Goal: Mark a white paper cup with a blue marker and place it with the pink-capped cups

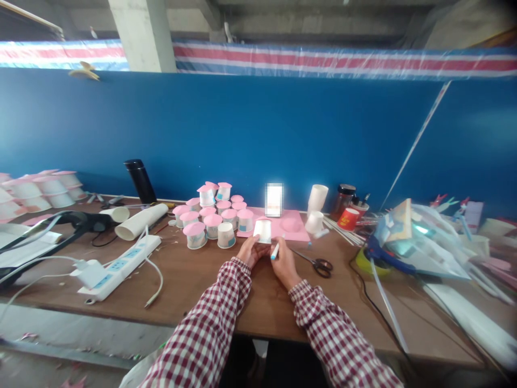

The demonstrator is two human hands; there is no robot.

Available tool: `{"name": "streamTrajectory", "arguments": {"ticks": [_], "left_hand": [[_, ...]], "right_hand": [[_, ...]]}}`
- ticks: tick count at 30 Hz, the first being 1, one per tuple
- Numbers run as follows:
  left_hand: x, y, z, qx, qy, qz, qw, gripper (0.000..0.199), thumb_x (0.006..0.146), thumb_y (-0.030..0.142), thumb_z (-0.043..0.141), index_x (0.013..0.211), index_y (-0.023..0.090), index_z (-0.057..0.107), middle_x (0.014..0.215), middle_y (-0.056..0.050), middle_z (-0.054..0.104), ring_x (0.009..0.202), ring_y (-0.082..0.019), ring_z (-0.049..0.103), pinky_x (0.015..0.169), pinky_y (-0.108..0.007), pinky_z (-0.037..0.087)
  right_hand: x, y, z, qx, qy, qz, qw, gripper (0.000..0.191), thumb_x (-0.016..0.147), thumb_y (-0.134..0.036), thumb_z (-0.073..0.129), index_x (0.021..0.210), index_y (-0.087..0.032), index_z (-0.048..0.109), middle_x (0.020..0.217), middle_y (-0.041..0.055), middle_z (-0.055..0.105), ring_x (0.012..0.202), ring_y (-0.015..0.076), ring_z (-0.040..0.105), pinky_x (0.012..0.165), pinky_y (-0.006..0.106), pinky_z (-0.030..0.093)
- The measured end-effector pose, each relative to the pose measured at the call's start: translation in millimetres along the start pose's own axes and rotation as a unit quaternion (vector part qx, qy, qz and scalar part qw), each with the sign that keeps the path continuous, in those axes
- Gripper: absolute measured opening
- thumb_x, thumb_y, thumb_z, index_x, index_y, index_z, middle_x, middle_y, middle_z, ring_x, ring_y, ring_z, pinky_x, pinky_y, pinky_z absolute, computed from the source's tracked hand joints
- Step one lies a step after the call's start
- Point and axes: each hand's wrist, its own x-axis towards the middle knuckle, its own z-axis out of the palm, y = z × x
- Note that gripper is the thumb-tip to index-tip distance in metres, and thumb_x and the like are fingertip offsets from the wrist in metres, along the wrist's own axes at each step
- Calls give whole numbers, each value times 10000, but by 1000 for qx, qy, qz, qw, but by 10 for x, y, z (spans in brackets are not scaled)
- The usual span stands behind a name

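My left hand [251, 252] is closed around the lower part of a white paper cup [263, 231] with a pink edge at its top. In my right hand [286, 264] is a white marker [275, 251] with a blue end, held close beside the cup. Just beyond both hands lies a pink sheet [301, 233] with a round pink piece [290, 224] on it. A bright upright screen [274, 199], partly blurred out, stands at the sheet's back. Scissors [321, 266] with dark handles rest right of my right hand.
Several paper cups with pink tops [195, 235] stand to the left, one stacked above others. A white power strip [121, 268], a cardboard tube [141, 221] and a black bottle [140, 181] are farther left. Rightward are a red cup [348, 219] and a plastic bag [436, 237].
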Motion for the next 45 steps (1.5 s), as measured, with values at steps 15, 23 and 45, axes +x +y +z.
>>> {"name": "streamTrajectory", "arguments": {"ticks": [15, 23, 45], "left_hand": [[12, -10, -21, -2, 3, 3, 1000, 211, 810, 219, 517, 964, 77, 541, 835, -152, 688, 784, -236, 672, 766, -379, 529], [11, -9, -23, -4, -2, 3, 1000, 223, 808, 218, 515, 977, 73, 534, 839, -152, 687, 760, -232, 675, 767, -380, 527], [7, -13, -26, -2, -8, 5, 1000, 253, 796, 233, 537, 993, 75, 537, 866, -157, 685, 799, -241, 672, 766, -379, 530]], "right_hand": [[-2, 10, 11, 2, 2, 1, 1000, 240, 872, -253, 382, 1057, -155, 500, 829, 73, 661, 737, 191, 638, 663, 263, 462], [1, 7, 15, 1, 2, -2, 1000, 238, 864, -237, 392, 1059, -153, 499, 866, 77, 664, 761, 188, 637, 684, 264, 461], [-3, 14, 10, -1, 2, -3, 1000, 229, 871, -250, 388, 1053, -162, 495, 856, 70, 660, 748, 192, 638, 675, 267, 460]]}}
